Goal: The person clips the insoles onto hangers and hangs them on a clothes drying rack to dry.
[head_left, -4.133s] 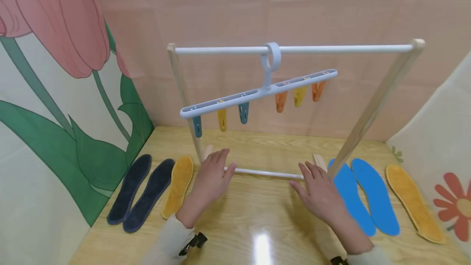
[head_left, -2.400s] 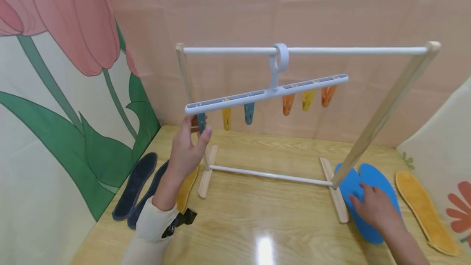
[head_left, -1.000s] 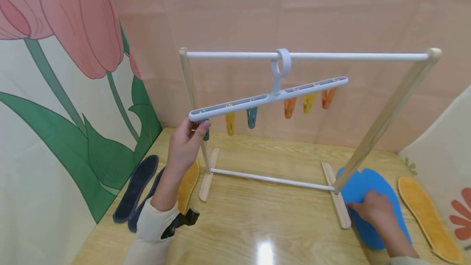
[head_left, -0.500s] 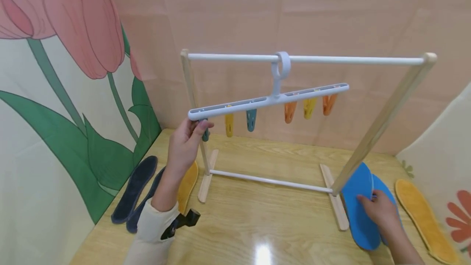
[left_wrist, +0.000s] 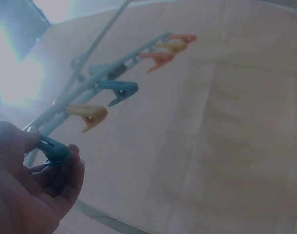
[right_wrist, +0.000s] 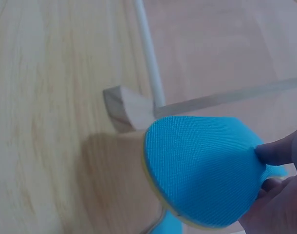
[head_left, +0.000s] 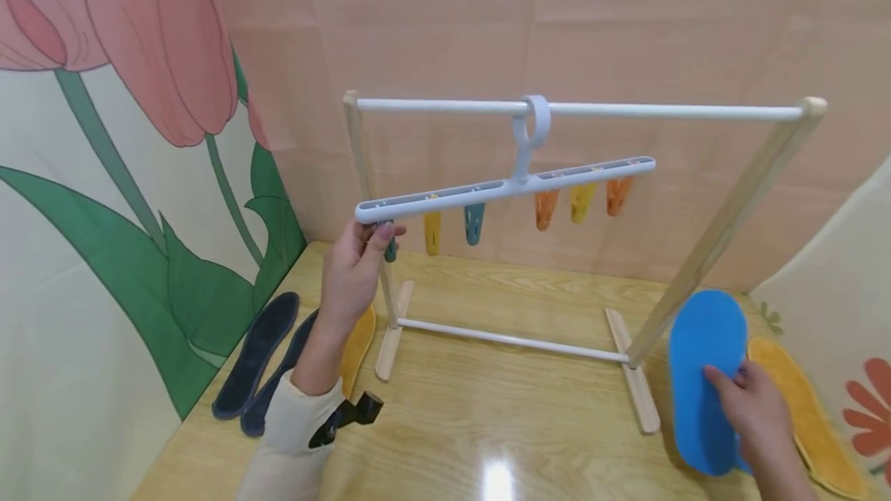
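Pinching the end teal clip (left_wrist: 57, 151) of the hanger (head_left: 445, 201): left hand (head_left: 351, 273). Gripping a blue insole (head_left: 704, 385) by its side edge: right hand (head_left: 759, 408).

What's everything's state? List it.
Wooden drying rack: upright
Pale blue plastic hanger: hooked on rack
Teal plastic end clip: pinched by left hand
Other yellow, orange, teal clips: empty
Blue textured insole: raised in right hand
Second blue insole: mostly hidden
Navy fabric insoles: flat
Yellow fabric insoles: flat
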A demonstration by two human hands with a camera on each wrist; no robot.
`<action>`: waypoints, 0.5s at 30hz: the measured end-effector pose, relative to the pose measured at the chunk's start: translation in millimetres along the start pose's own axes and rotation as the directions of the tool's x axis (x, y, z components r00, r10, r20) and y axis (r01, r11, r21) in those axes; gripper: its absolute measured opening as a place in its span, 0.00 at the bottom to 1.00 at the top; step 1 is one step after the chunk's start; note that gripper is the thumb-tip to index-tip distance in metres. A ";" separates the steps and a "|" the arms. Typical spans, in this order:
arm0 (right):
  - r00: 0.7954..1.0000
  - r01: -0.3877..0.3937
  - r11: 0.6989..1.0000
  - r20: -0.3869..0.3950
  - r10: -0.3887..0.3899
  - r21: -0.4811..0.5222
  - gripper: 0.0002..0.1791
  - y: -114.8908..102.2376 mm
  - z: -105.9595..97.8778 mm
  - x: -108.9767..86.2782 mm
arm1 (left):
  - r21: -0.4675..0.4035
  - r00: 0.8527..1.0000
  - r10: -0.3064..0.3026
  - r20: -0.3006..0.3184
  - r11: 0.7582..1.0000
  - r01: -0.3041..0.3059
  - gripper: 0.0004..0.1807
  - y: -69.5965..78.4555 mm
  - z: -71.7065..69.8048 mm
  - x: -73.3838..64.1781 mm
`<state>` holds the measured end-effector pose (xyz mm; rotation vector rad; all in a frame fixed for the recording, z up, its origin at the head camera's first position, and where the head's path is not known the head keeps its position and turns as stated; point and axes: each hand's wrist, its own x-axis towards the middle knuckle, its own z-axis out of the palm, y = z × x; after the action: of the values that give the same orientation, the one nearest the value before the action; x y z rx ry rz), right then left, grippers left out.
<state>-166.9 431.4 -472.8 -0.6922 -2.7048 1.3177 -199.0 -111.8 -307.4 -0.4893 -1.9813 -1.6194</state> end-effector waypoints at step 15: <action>0.930 -0.108 0.940 -0.301 0.210 0.324 0.23 -47.2 4.6 -48.3 | 0.020 0.998 0.048 -0.050 0.999 -0.047 0.14 -1.7 4.1 0.4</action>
<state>-142.1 382.7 -432.9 -1.0125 -2.1620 1.4535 -201.0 -108.2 -309.1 -0.4802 -1.9316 -1.5683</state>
